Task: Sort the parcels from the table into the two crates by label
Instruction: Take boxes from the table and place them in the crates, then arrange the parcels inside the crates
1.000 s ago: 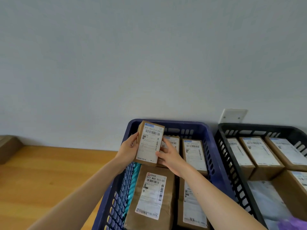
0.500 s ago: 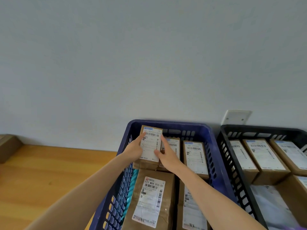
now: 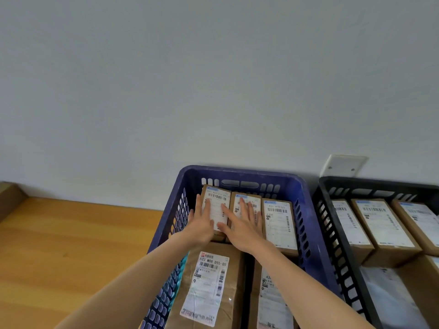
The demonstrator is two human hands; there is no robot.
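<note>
Box [image 3: 253,201] beside small parcel [image 3: 217,198]; teal wrapper [image 3: 181,269], perhaps

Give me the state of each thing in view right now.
left hand, open, fingers flat on leftmost small parcel
right hand, open, fingers flat on middle small parcel
leftmost small parcel, label up, back row of blue crate
middle small parcel, label up, beside it
blue crate, holds labelled parcels
black crate, holds labelled parcels
</note>
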